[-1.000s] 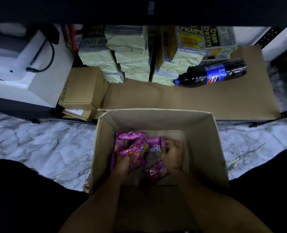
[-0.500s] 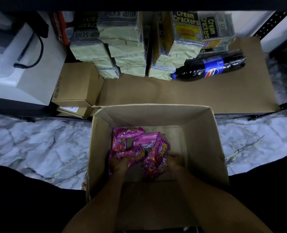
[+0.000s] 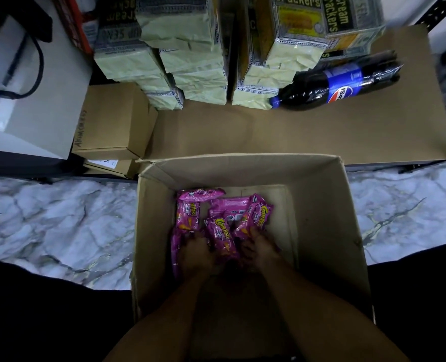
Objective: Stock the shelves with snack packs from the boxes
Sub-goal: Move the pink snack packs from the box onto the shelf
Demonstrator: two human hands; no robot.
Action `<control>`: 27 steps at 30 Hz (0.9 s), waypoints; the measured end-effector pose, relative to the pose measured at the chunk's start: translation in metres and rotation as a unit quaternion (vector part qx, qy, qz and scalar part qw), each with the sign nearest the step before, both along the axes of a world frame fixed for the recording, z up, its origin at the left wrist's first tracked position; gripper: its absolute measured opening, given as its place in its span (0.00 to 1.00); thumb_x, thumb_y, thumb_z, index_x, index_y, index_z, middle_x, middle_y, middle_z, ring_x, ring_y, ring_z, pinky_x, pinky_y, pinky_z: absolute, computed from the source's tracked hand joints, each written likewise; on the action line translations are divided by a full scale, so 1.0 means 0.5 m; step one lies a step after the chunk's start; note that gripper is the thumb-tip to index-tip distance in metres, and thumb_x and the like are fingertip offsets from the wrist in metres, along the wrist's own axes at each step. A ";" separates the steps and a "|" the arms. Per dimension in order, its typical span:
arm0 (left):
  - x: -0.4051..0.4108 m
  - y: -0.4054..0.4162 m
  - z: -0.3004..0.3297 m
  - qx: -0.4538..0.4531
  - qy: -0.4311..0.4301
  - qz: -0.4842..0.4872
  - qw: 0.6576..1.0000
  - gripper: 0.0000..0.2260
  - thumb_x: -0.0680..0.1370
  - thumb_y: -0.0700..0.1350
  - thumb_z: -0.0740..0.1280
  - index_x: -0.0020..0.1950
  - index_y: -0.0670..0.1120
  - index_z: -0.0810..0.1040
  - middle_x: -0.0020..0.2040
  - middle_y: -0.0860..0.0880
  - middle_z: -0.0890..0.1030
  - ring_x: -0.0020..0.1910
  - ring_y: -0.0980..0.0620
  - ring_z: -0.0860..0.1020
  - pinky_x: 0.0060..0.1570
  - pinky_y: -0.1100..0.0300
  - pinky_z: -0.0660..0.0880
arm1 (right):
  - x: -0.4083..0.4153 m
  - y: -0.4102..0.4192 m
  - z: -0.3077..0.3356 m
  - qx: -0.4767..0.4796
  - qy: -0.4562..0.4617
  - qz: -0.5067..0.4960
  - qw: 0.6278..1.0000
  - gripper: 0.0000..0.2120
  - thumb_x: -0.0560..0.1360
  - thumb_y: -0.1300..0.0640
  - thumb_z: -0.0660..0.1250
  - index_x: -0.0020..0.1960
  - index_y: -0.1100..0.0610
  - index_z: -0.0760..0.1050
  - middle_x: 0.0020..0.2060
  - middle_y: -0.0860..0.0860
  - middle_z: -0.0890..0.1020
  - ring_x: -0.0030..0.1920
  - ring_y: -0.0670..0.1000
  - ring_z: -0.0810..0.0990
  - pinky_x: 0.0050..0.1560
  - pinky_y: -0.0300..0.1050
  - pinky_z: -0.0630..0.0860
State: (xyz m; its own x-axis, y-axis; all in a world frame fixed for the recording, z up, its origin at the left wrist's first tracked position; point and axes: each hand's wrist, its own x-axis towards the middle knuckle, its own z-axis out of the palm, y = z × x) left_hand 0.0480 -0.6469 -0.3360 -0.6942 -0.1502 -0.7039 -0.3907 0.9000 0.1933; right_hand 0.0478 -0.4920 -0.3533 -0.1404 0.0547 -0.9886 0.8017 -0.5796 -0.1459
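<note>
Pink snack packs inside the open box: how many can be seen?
5, perhaps more hidden under the hands. One at the far left corner, one just below it, one flat in the middle, one between both hands, one above the right hand.

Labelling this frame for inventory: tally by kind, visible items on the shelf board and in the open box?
Pink snack packs in the open box: at least 5 showing, some hidden under the hands
Cream cracker packs on the shelf board: about 10, stacked, so inexact
Cola bottles, lying down: 1
Closed cardboard boxes at left: 2
Total: about 18
</note>
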 end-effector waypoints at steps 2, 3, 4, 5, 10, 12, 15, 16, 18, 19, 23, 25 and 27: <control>-0.015 -0.012 -0.011 -0.045 0.053 -0.116 0.991 0.38 0.74 0.54 0.71 0.77 0.49 0.54 0.71 0.39 0.63 0.69 0.40 0.66 0.63 0.48 0.71 | -0.007 -0.001 -0.005 0.015 -0.003 -0.028 0.999 0.15 0.79 0.50 0.65 0.63 0.55 0.73 0.58 0.56 0.80 0.53 0.56 0.78 0.47 0.50 0.75; -0.025 -0.018 -0.014 -0.044 0.066 -0.176 0.981 0.40 0.73 0.52 0.72 0.78 0.51 0.51 0.73 0.39 0.58 0.71 0.39 0.61 0.66 0.46 0.68 | -0.009 0.001 -0.013 0.031 -0.005 -0.043 0.999 0.14 0.78 0.52 0.67 0.61 0.56 0.74 0.56 0.56 0.81 0.50 0.55 0.80 0.43 0.47 0.76; -0.035 -0.024 -0.022 -0.036 0.067 -0.228 0.971 0.41 0.73 0.50 0.72 0.78 0.53 0.51 0.76 0.39 0.54 0.74 0.38 0.57 0.68 0.44 0.64 | -0.010 0.004 -0.025 0.051 -0.006 -0.059 0.997 0.14 0.75 0.52 0.70 0.58 0.58 0.76 0.54 0.55 0.82 0.46 0.54 0.82 0.39 0.46 0.77; -0.045 -0.031 -0.032 -0.021 0.061 -0.266 0.962 0.41 0.73 0.49 0.72 0.78 0.55 0.51 0.78 0.41 0.49 0.75 0.38 0.52 0.70 0.42 0.61 | -0.013 0.010 -0.038 0.069 -0.004 -0.075 0.995 0.17 0.72 0.52 0.74 0.57 0.59 0.78 0.52 0.55 0.84 0.44 0.54 0.83 0.35 0.45 0.77; -0.058 -0.024 -0.055 0.042 0.002 -0.292 0.955 0.24 0.78 0.50 0.65 0.73 0.54 0.66 0.68 0.45 0.72 0.69 0.43 0.68 0.66 0.51 0.68 | -0.018 0.075 -0.117 0.139 0.006 -0.188 0.972 0.42 0.51 0.51 0.83 0.63 0.55 0.76 0.57 0.54 0.82 0.45 0.51 0.84 0.29 0.41 0.78; -0.047 -0.013 -0.055 0.058 0.017 -0.269 0.961 0.20 0.79 0.51 0.63 0.71 0.53 0.70 0.64 0.45 0.75 0.63 0.45 0.73 0.61 0.54 0.71 | -0.005 0.103 -0.180 0.163 0.002 -0.204 0.965 0.46 0.48 0.49 0.84 0.65 0.51 0.75 0.59 0.53 0.80 0.48 0.51 0.83 0.29 0.41 0.77; -0.043 -0.009 -0.053 0.065 0.082 -0.249 0.963 0.22 0.79 0.50 0.63 0.73 0.52 0.66 0.69 0.46 0.69 0.67 0.45 0.69 0.64 0.52 0.70 | -0.018 0.090 -0.132 0.130 0.007 -0.180 0.975 0.33 0.58 0.49 0.82 0.61 0.53 0.78 0.56 0.53 0.83 0.46 0.51 0.83 0.29 0.42 0.77; -0.049 -0.009 -0.049 0.064 0.103 -0.258 0.958 0.22 0.79 0.49 0.63 0.74 0.51 0.65 0.71 0.46 0.68 0.69 0.45 0.67 0.67 0.51 0.68 | -0.027 0.078 -0.104 0.118 0.011 -0.174 0.978 0.28 0.61 0.50 0.81 0.58 0.55 0.79 0.53 0.53 0.83 0.43 0.50 0.82 0.29 0.42 0.77; -0.067 -0.012 -0.044 0.048 0.123 -0.308 0.942 0.23 0.79 0.45 0.62 0.74 0.49 0.64 0.74 0.47 0.66 0.73 0.47 0.63 0.71 0.50 0.63 | -0.038 0.056 -0.078 0.097 0.011 -0.181 0.979 0.25 0.62 0.51 0.80 0.57 0.55 0.78 0.50 0.54 0.83 0.43 0.52 0.80 0.35 0.44 0.80; -0.077 -0.014 -0.042 0.037 0.117 -0.335 0.934 0.25 0.79 0.45 0.63 0.75 0.48 0.62 0.75 0.47 0.64 0.75 0.47 0.61 0.72 0.49 0.61 | -0.042 0.049 -0.077 0.086 0.005 -0.204 0.975 0.26 0.63 0.52 0.79 0.58 0.54 0.77 0.52 0.55 0.83 0.47 0.55 0.82 0.40 0.48 0.82; -0.099 -0.008 -0.045 -0.011 0.046 -0.417 0.908 0.34 0.77 0.47 0.67 0.78 0.48 0.54 0.78 0.47 0.58 0.77 0.48 0.54 0.72 0.44 0.58 | -0.059 0.047 -0.049 0.052 0.025 -0.191 0.980 0.13 0.74 0.57 0.72 0.56 0.58 0.75 0.39 0.56 0.84 0.30 0.51 0.83 0.24 0.39 0.77; -0.094 0.010 -0.046 -0.024 0.018 -0.440 0.898 0.36 0.76 0.47 0.68 0.78 0.47 0.52 0.77 0.46 0.59 0.76 0.46 0.56 0.71 0.43 0.58 | -0.058 0.058 -0.043 0.067 0.018 -0.175 0.982 0.04 0.78 0.58 0.67 0.49 0.59 0.75 0.29 0.54 0.83 0.22 0.48 0.79 0.17 0.36 0.70; -0.084 0.032 -0.046 -0.035 0.023 -0.466 0.884 0.36 0.75 0.46 0.68 0.78 0.48 0.52 0.76 0.43 0.59 0.74 0.43 0.58 0.70 0.42 0.58 | -0.056 0.073 -0.051 0.116 0.021 -0.177 0.977 0.12 0.76 0.57 0.70 0.58 0.57 0.75 0.44 0.56 0.86 0.30 0.51 0.81 0.20 0.37 0.73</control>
